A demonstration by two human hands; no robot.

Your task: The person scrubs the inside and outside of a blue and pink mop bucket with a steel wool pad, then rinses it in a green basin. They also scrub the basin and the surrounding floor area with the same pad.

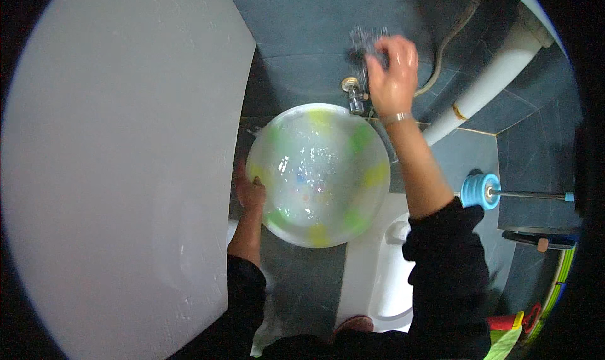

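Observation:
A round plastic basin (326, 180) with green and yellow patches is in front of me, with rippling water in it. My left hand (250, 187) grips its left rim, the thumb over the edge and the fingers partly hidden outside. My right hand (394, 76), wet and with a band at the wrist, is raised above the basin's upper right, its fingers curled beside a blurred, shiny silvery patch (366, 41) on the wall side. Whether it holds anything there cannot be told. Just below that patch, a small metal valve (354, 100) sticks out of the tiled wall near the basin's rim.
A large pale panel (123, 161) stands close on the left. At lower right lies a white squat toilet (392, 275). A white pipe (491, 86) and a hose (442, 53) run at upper right. Beyond my right arm are a blue round brush head (479, 191) and a red-handled tool (505, 322).

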